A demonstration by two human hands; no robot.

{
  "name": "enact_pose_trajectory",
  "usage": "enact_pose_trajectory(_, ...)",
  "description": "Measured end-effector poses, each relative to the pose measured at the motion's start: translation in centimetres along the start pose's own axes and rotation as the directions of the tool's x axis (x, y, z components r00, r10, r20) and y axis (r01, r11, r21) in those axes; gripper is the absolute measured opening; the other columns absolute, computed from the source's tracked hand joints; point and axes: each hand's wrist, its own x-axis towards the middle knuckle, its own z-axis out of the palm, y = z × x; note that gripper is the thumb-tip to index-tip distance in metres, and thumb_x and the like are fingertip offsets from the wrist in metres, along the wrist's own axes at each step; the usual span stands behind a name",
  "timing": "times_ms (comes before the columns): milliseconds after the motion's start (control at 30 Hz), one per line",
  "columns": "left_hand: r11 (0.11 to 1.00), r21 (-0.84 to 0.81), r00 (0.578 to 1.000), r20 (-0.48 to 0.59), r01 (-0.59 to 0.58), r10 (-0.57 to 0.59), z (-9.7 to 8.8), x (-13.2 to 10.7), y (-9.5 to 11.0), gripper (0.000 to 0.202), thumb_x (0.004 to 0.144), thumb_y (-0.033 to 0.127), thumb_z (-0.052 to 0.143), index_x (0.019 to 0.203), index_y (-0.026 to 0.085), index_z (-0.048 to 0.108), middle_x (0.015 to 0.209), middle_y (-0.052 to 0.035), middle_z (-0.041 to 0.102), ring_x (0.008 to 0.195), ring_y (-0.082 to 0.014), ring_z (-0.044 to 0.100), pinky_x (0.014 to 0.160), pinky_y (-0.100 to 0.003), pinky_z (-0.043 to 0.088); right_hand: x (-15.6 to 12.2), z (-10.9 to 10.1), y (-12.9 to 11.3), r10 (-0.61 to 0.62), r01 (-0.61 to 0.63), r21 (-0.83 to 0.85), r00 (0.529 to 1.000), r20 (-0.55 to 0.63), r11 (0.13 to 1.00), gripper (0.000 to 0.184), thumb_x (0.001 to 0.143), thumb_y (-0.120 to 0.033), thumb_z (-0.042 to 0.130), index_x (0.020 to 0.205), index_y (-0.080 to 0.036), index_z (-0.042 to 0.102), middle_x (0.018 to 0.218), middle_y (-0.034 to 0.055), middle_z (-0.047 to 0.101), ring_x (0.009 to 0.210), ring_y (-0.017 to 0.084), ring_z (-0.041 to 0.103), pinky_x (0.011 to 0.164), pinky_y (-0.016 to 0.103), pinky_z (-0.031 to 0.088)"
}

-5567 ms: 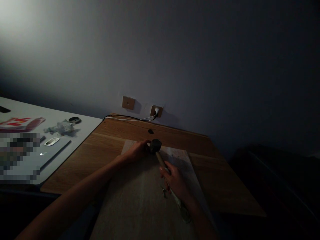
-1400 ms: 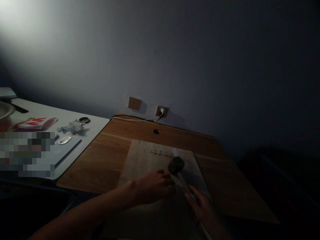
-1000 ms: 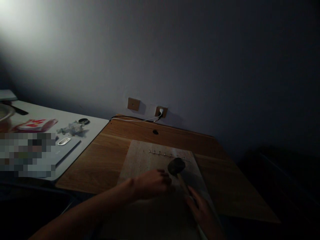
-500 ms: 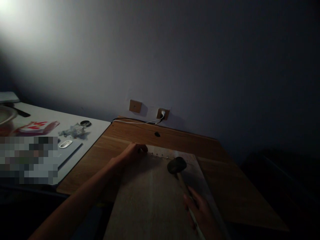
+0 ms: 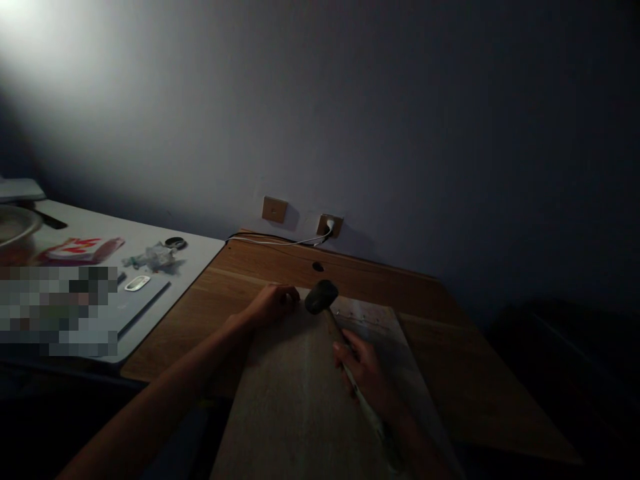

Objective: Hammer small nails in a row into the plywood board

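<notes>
A pale wooden board [image 5: 295,407] lies on the brown wooden table, and its near end runs out of view. My left hand [image 5: 271,306] rests at the board's far left corner with the fingers curled in; whatever is between them is too dark to make out. A rubber mallet [image 5: 321,298] with a dark head and a light handle is in my right hand [image 5: 369,375], gripped partway down the handle. Its head is over the far edge of the board, just right of my left fingers. Several small shiny nails [image 5: 351,314] stand in a row along that edge, some hidden behind the mallet.
The brown table [image 5: 475,373] meets a wall with a plugged socket [image 5: 331,225] and a second wall plate [image 5: 275,209]. Cables [image 5: 280,241] run along its back edge. A white table [image 5: 197,248] at left bears a crumpled plastic bag [image 5: 156,258], a red-and-white packet [image 5: 83,249] and a bowl [image 5: 19,223].
The mallet and my right hand have moved left and away from me, bringing the head close to my left fingers. My left hand stays at the board's corner. The view has shifted slightly.
</notes>
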Motion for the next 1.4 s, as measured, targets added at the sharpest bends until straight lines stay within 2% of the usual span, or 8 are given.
enact_pose_trajectory(133,0.999,-0.046,1.000,0.007,0.020,-0.020,0.0,0.1,0.2,0.026,0.078,0.015,0.061,0.101,0.018,0.073,0.084,-0.0004,0.074,0.070,-0.0126,0.064,0.066,-0.020,0.047,1.5,0.8,-0.9,-0.032,0.033,-0.039,0.999,0.020,0.999,0.034,0.088,-0.054,0.053,0.091,-0.020,0.054,0.075,-0.0062,0.054,0.034,0.004,0.044,0.028,0.019,0.033)
enact_pose_trajectory(333,0.991,-0.130,1.000,0.000,0.018,-0.018,0.2,0.2,-0.3,0.059,0.075,0.014,0.063,0.133,0.021,0.056,0.091,-0.0018,0.078,0.073,-0.0147,0.069,0.068,-0.022,0.050,2.9,1.6,-0.9,-0.106,0.107,-0.087,0.994,0.010,0.990,0.030,0.092,-0.049,0.050,0.094,-0.020,0.055,0.074,-0.0065,0.053,0.035,0.005,0.045,0.028,0.017,0.034)
enact_pose_trajectory(700,0.990,-0.140,1.000,-0.031,-0.008,0.004,0.6,0.3,-1.1,0.062,0.077,0.019,0.069,0.137,0.018,0.053,0.082,0.0003,0.074,0.066,-0.0133,0.066,0.064,-0.021,0.048,2.6,2.0,-0.5,-0.085,0.081,-0.223,0.996,-0.008,0.971,0.030,0.092,-0.043,0.048,0.103,-0.018,0.059,0.074,-0.0044,0.056,0.035,0.005,0.046,0.028,0.017,0.035)
enact_pose_trajectory(900,0.995,-0.102,0.998,-0.058,-0.015,0.009,0.6,0.2,-1.3,0.058,0.076,0.023,0.072,0.133,0.016,0.058,0.096,-0.0053,0.075,0.079,-0.0180,0.069,0.068,-0.024,0.049,2.6,2.3,-0.5,-0.052,0.051,-0.208,0.999,0.000,0.977,0.037,0.091,-0.042,0.050,0.116,-0.017,0.060,0.076,-0.0036,0.058,0.036,0.006,0.047,0.028,0.018,0.036)
enact_pose_trajectory(1167,0.993,-0.114,1.000,-0.014,0.007,-0.009,0.4,0.3,-1.3,0.057,0.075,0.017,0.070,0.130,0.019,0.059,0.088,-0.0016,0.075,0.073,-0.0158,0.068,0.065,-0.022,0.049,2.7,2.1,0.1,-0.064,0.065,-0.119,0.998,0.009,0.991,0.034,0.091,-0.045,0.052,0.110,-0.018,0.062,0.076,-0.0038,0.058,0.036,0.005,0.046,0.028,0.018,0.035)
enact_pose_trajectory(1233,0.992,-0.126,1.000,0.001,-0.003,0.003,0.3,0.3,-1.2,0.054,0.075,0.015,0.068,0.128,0.019,0.060,0.089,-0.0016,0.075,0.074,-0.0153,0.068,0.067,-0.022,0.050,2.2,2.0,0.1,-0.054,0.054,-0.036,0.999,0.008,0.998,0.041,0.090,-0.047,0.054,0.121,-0.019,0.058,0.077,-0.0047,0.058,0.036,0.005,0.045,0.029,0.017,0.035)
enact_pose_trajectory(1333,0.993,-0.120,0.999,0.031,0.015,-0.011,0.0,0.3,-0.8,0.049,0.075,0.014,0.066,0.124,0.019,0.061,0.089,-0.0017,0.076,0.075,-0.0152,0.069,0.069,-0.023,0.051,0.4,1.7,0.2,-0.017,0.022,0.130,0.999,-0.036,0.991,0.065,0.088,-0.051,0.060,0.144,-0.028,0.039,0.078,-0.0065,0.058,0.035,0.005,0.044,0.028,0.017,0.032)
enact_pose_trajectory(1400,0.994,-0.101,0.999,0.043,0.032,-0.027,-0.2,0.3,-0.5,0.048,0.075,0.016,0.066,0.123,0.019,0.061,0.090,-0.0021,0.076,0.076,-0.0155,0.069,0.070,-0.023,0.052,-1.2,1.5,0.5,0.030,-0.008,0.218,0.995,-0.099,0.976,0.070,0.087,-0.055,0.062,0.147,-0.031,0.035,0.078,-0.0067,0.059,0.035,0.005,0.044,0.029,0.016,0.032)
